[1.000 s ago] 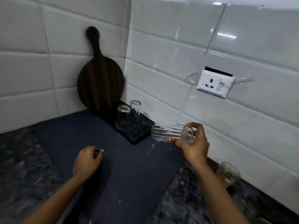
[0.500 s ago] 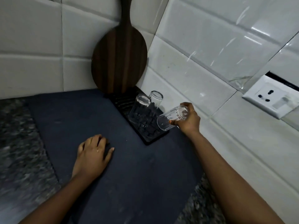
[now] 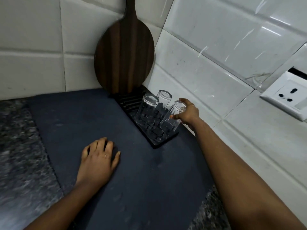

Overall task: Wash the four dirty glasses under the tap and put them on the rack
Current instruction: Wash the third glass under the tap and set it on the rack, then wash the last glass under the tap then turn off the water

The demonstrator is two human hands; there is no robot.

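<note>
a speckled stone worktop (image 3: 18, 146) is seen at the far left, blurred, with its grain hard to make out. most of it is covered by a dark blue mat (image 3: 79, 117), on which the left hand (image 3: 99, 156) is laid flat, palm down, fingers relaxed and slightly spread, with nothing grasped; its forearm is cut off by the lower edge. behind, a round dark wooden board (image 3: 124, 55) is leaned upright in the corner of the white tiled wall (image 3: 207, 52), its handle cut off at the top edge. at its foot a black rack (image 3: 131, 102) is set on the mat, its pegs partly hidden behind glass. two clear glasses are stood upside down on it: the near glass (image 3: 147, 110) and, just behind and touching in view, the far glass (image 3: 164, 98). to their right a third glass (image 3: 172, 118) is held tilted, base uppermost, its mouth down at the near end of the rack; whether the rim is seated on the pegs cannot be told. it is grasped near its base by the right hand (image 3: 188, 113), thumb in front, the other fingers mostly hidden behind the glass. further right a white wall socket (image 3: 289, 97) is partly cut off by the edge.
</note>
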